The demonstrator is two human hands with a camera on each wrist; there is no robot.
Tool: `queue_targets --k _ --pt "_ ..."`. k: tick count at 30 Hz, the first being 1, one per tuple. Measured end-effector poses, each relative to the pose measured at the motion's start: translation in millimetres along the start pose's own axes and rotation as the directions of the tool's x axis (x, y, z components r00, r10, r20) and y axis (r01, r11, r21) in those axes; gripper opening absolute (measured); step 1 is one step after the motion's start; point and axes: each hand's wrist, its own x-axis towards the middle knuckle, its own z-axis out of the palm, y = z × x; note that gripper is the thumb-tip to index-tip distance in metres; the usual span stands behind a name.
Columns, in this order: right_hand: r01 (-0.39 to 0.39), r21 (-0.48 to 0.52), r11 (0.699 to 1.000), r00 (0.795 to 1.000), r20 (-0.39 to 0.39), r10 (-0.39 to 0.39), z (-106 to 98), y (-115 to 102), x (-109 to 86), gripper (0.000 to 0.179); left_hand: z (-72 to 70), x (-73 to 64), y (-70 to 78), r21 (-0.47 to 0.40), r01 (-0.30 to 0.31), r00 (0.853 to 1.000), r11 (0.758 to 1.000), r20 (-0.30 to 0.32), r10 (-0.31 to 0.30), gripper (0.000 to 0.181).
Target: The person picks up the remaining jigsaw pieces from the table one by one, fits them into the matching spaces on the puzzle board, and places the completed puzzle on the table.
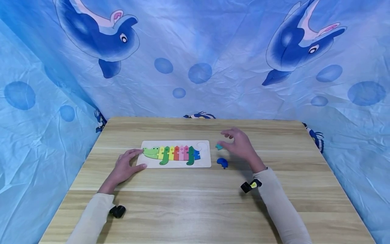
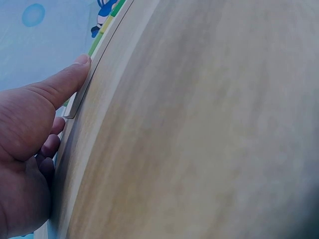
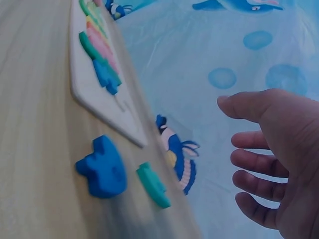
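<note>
A pale puzzle board [image 1: 204,162] lies on the table, bearing a colourful crocodile of fitted pieces, from a light green head [image 1: 150,153] to a blue piece [image 1: 197,155]. A round outline shows bare at its upper right. My left hand [image 1: 123,168] rests at the board's left end, thumb touching the front edge, fingers spread toward the head. Beyond the right end, my right hand [image 1: 239,145] hovers with fingers loosely bent and nothing in its grasp. Near its thumb lies a small teal piece [image 3: 153,185]. A curved blue piece [image 3: 106,168] with a knob lies closer to me.
The wooden table [image 1: 195,203] runs back to a blue curtain [image 1: 231,95] printed with dolphins and bubbles. Black wrist cameras sit on both sleeves, the left one [image 1: 117,211] and the right one [image 1: 250,185] low over the tabletop.
</note>
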Motion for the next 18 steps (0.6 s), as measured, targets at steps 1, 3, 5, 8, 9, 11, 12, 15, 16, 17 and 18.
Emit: queue_targets --k 1,3,5,8,9,11,12,15,16,17,18 --pt "-0.004 -0.001 1.0 1.0 0.001 0.004 1.3 1.8 -0.4 0.048 -0.2 0.2 0.3 0.0 0.0 1.0 1.0 0.001 0.0 0.075" --pt "-0.006 -0.01 1.0 1.0 0.001 0.006 4.6 6.7 -1.0 0.052 -0.4 0.4 1.0 0.0 -0.002 1.0 1.0 0.002 0.002 0.075" --pt "-0.006 -0.023 1.0 1.0 -0.004 0.006 7.9 11.5 -1.4 0.056 -0.7 0.4 1.7 -0.001 -0.002 1.0 1.0 0.003 0.002 0.075" --pt "-0.002 -0.043 0.999 1.0 -0.013 0.001 12.2 17.9 -1.1 0.061 -1.4 0.2 3.3 -0.002 -0.006 1.0 1.0 0.004 0.006 0.075" --pt "0.0 -0.045 0.999 1.0 -0.018 -0.001 13.5 19.6 -0.9 0.062 -1.7 0.0 3.6 -0.004 -0.005 1.0 1.0 0.003 0.005 0.075" --pt "-0.001 -0.046 0.999 1.0 -0.023 0.0 15.4 22.6 -0.4 0.063 -2.0 -0.2 4.1 -0.004 -0.006 1.0 1.0 0.003 0.006 0.075" --pt "-0.003 -0.046 0.999 1.0 -0.024 0.001 16.3 23.9 -0.1 0.063 -2.1 -0.3 4.2 -0.005 -0.006 1.0 1.0 0.002 0.006 0.075" --pt "-0.013 -0.043 0.999 1.0 -0.023 0.012 18.9 28.0 0.6 0.064 -1.9 -0.8 3.3 -0.007 -0.005 1.0 1.0 0.001 0.005 0.075" --pt "-0.017 -0.044 0.999 1.0 -0.02 0.016 19.7 29.6 0.9 0.064 -1.7 -0.8 3.0 -0.007 -0.004 1.0 1.0 0.001 0.004 0.075" --pt "-0.019 -0.047 0.999 1.0 -0.019 0.019 20.8 31.5 1.3 0.065 -1.5 -0.9 2.7 -0.009 -0.003 1.0 1.0 0.001 0.003 0.075" --pt "-0.022 -0.05 0.999 1.0 -0.016 0.021 21.7 33.5 1.8 0.066 -1.4 -1.0 2.3 -0.01 -0.002 1.0 1.0 0.002 0.002 0.075"
